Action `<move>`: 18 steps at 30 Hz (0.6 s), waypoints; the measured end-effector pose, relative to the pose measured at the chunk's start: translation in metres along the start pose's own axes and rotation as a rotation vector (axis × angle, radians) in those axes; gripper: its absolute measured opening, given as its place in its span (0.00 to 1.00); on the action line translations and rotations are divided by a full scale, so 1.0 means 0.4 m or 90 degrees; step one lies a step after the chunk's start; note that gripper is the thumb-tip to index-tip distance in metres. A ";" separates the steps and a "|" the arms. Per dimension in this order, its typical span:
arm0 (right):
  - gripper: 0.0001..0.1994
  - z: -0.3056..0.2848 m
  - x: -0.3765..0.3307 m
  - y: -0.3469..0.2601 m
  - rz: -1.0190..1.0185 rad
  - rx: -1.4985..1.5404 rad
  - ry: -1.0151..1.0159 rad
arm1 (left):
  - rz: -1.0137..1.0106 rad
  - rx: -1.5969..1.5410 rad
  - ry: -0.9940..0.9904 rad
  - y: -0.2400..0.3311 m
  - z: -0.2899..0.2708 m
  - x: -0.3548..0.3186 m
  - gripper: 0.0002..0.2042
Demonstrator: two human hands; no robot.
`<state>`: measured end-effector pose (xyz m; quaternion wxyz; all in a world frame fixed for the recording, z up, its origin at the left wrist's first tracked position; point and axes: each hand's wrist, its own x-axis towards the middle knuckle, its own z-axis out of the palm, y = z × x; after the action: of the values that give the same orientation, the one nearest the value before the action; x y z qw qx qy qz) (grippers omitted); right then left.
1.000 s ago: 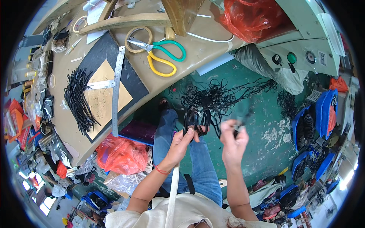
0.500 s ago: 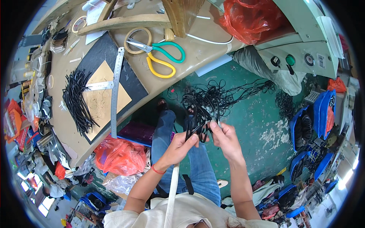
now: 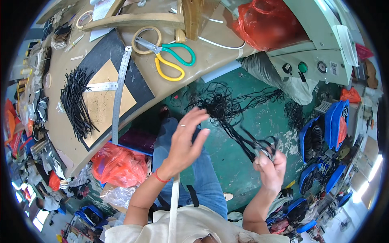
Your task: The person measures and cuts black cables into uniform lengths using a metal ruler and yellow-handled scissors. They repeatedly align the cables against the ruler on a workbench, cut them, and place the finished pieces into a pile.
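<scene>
Black cords [image 3: 239, 133] run 10-to-4 o'clock; right hand [image 3: 270, 166] clamped on them, left hand [image 3: 186, 139] spread apart; scissors [image 3: 172, 56] at 12.

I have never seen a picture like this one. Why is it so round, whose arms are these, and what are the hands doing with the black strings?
No machine works here: the picture comes from a wide camera worn on a person's head, looking down, so straight edges bend. The two arms from the bottom are that person's own. The right hand grips a bunch of black cords, which run up into a tangled heap above the green floor. The left hand is open, its fingers spread by the tangle. On the workbench lie scissors with one green and one yellow handle, a metal square ruler on a black mat, and cut black cords.
</scene>
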<state>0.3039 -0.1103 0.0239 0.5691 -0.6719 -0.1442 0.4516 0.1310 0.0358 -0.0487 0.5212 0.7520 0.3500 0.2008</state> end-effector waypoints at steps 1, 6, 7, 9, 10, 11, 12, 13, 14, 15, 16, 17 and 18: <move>0.08 0.010 0.006 -0.003 0.039 -0.026 0.028 | 0.027 -0.048 -0.013 0.025 0.007 0.008 0.17; 0.06 0.038 -0.005 -0.005 0.012 0.012 0.012 | 0.142 -0.186 -0.125 0.107 0.049 0.046 0.13; 0.06 0.037 0.006 -0.010 0.013 0.011 0.003 | 0.147 -0.202 -0.160 0.111 0.051 0.047 0.12; 0.08 0.021 0.014 -0.010 0.010 0.065 -0.033 | 0.079 -0.209 -0.204 0.122 0.019 0.042 0.09; 0.08 0.022 0.015 -0.015 0.016 0.057 -0.021 | 0.045 -0.211 -0.226 0.128 0.008 0.040 0.09; 0.08 0.034 0.015 -0.014 0.029 0.052 -0.012 | 0.092 -0.242 -0.151 0.120 0.015 0.034 0.09; 0.08 0.048 0.014 -0.012 0.042 0.047 -0.004 | 0.094 -0.241 -0.122 0.124 0.023 0.030 0.09; 0.09 0.065 0.011 -0.005 0.035 0.044 -0.010 | 0.097 -0.239 -0.094 0.135 0.035 0.030 0.09; 0.09 0.075 0.013 0.002 0.030 0.040 -0.040 | 0.102 -0.237 -0.064 0.143 0.042 0.032 0.09; 0.09 0.084 0.015 0.001 0.015 0.021 -0.032 | 0.092 -0.199 -0.055 0.143 0.047 0.023 0.10; 0.09 0.094 0.016 -0.001 0.000 0.001 -0.024 | 0.071 -0.216 -0.064 0.146 0.052 0.018 0.11; 0.09 0.108 0.012 -0.003 0.012 0.044 0.000 | 0.046 -0.234 -0.072 0.149 0.061 0.010 0.11; 0.09 0.123 0.008 -0.005 0.023 0.087 0.023 | 0.022 -0.253 -0.080 0.150 0.068 0.001 0.12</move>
<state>0.2684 -0.0760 0.0271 0.6081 -0.6418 -0.0905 0.4584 0.1686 0.0060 -0.0035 0.6764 0.6514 0.2578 0.2273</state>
